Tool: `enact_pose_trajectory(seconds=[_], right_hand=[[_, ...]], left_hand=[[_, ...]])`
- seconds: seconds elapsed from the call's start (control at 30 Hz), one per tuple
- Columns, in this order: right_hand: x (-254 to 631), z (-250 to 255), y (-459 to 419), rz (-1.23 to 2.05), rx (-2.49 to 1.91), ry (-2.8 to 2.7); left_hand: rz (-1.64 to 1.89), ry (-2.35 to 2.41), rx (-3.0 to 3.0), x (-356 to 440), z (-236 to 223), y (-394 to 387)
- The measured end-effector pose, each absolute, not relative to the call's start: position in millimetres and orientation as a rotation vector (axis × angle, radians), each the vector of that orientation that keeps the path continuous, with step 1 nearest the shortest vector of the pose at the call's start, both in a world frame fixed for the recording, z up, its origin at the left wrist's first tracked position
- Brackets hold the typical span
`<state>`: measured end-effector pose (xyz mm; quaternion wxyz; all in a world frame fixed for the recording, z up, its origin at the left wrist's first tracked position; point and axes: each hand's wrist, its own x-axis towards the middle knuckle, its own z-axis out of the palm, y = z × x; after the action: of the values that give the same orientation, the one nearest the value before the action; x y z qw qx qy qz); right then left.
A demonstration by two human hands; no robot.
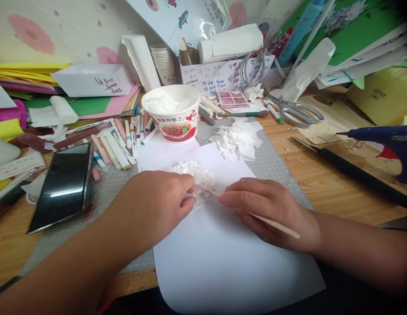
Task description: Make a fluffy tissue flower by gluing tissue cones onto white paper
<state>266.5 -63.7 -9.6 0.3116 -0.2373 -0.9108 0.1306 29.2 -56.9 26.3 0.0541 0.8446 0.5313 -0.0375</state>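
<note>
The left hand point(157, 205) pinches the crumpled white tissue point(193, 175) with closed fingers, on the white sheet point(223, 262) over the worktop. The right hand point(272, 210) grips a thin wooden stick point(278, 226), its tip touching the tissue.

Both forearms reach inward, the left hand point(157, 203) curled with fingers point(187, 192) pinched together, the right hand point(272, 210) lying palm-down, fingers closed.

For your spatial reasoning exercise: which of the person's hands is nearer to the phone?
Left. The left hand lies just to the right of the phone; the right hand sits farther right, beyond the left hand.
</note>
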Motion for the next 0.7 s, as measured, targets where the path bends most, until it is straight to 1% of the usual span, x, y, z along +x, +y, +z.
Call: enact_pose_trajectory(seconds=[0.17, 0.3, 0.5, 0.7], right_hand=[[266.9, -9.8, -64.0, 0.333, -0.667, -2.397], [266.7, -9.3, -62.8, 0.410, -0.682, -2.341], [268.0, -8.2, -61.0, 0.586, -0.688, -2.215], [272.2, -4.0, -62.9, 0.633, -0.668, -2.187]], left_hand=[[-0.069, 1.538, 2.545, 28.9, 25.8, -58.5], [-0.053, 1.475, 2.532, 29.4, 24.2, -58.2], [-0.004, 1.646, 2.522, 30.9, 21.1, -56.2], [-0.072, 1.617, 2.583, 38.4, 19.5, -57.7]])
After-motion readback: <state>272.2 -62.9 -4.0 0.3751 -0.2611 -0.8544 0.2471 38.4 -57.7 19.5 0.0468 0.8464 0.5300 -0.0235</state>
